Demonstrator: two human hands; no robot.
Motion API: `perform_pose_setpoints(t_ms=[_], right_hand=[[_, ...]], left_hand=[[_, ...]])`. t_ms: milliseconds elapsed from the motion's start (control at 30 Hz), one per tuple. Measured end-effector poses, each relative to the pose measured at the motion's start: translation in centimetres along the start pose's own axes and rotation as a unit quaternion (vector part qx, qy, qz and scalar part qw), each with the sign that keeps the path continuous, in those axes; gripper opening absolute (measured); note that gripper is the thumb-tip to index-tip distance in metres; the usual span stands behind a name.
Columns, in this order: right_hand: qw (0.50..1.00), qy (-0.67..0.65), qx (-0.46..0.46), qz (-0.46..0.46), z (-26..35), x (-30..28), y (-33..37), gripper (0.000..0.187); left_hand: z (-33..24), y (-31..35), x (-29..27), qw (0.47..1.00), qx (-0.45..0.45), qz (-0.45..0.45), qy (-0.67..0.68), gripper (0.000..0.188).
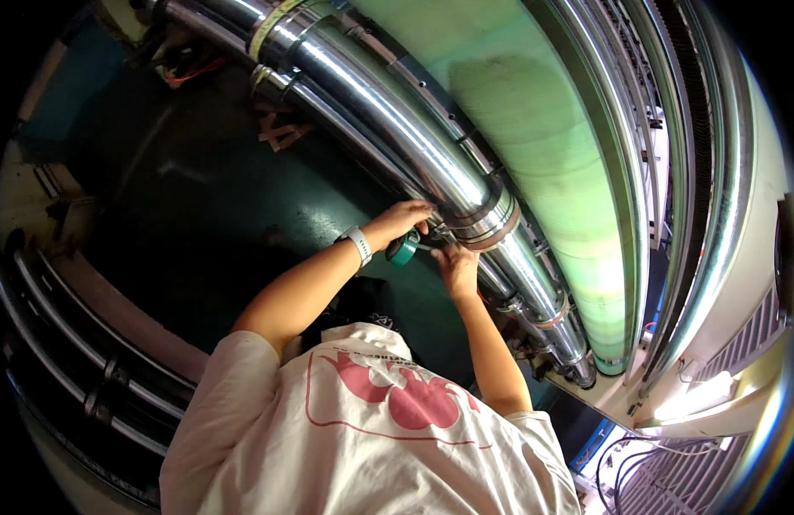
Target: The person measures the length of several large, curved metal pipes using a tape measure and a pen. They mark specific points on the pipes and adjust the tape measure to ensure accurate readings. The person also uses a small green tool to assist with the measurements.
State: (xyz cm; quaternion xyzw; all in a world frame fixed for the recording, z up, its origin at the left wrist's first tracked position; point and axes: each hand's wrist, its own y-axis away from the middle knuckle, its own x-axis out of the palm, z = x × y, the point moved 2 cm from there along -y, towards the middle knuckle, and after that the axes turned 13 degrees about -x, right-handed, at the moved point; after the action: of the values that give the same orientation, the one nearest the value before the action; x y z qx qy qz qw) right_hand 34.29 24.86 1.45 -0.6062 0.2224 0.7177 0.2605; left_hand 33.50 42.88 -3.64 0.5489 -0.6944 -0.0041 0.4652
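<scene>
My left hand (403, 220), with a white watch on its wrist, bends its fingers toward the shiny metal rollers. Just under its palm is a green roll of tape (402, 248); whether the fingers grip the roll is hidden. A short pale strip of tape (426, 247) runs from the roll toward my right hand (457, 264). The right fingers are pinched together at the strip's end, close beside a banded collar (489, 225) on the large chrome roller (388, 124). A thinner roller (345, 129) lies alongside it on the near side.
A wide pale green belt or web (534, 120) curves past beyond the rollers. Dark rails (122, 386) stand at the lower left. Brown scraps (281, 129) lie on the dark green floor (216, 197). Black cables (624, 468) hang at the lower right, near a bright lamp (697, 396).
</scene>
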Motion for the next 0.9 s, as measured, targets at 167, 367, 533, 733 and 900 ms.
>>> perform_pose_setpoints(t_ms=[167, 367, 533, 733, 900], right_hand=[[0.952, -0.253, 0.162, -0.060, 0.7, -7.7, 3.4, 0.027], [0.909, -0.287, 0.234, -0.193, -8.0, -13.2, 1.7, 0.021], [0.981, -0.104, 0.161, 0.009, -14.1, -9.9, -1.0, 0.014], [0.906, -0.373, 0.161, 0.117, -19.5, -4.1, -4.0, 0.015], [0.801, -0.575, 0.134, 0.103, -16.0, -3.5, -8.1, 0.025]], left_hand=[[-0.6, -3.8, 0.3, 0.992, -0.050, 0.057, 0.105, 0.035], [0.2, -7.8, -1.4, 0.963, -0.144, 0.187, 0.130, 0.042], [0.4, -9.4, -2.9, 0.922, -0.172, 0.327, 0.119, 0.030], [1.0, -12.1, -4.8, 0.819, -0.194, 0.517, 0.156, 0.040], [-0.1, -11.8, -5.7, 0.893, -0.004, 0.373, 0.252, 0.041]])
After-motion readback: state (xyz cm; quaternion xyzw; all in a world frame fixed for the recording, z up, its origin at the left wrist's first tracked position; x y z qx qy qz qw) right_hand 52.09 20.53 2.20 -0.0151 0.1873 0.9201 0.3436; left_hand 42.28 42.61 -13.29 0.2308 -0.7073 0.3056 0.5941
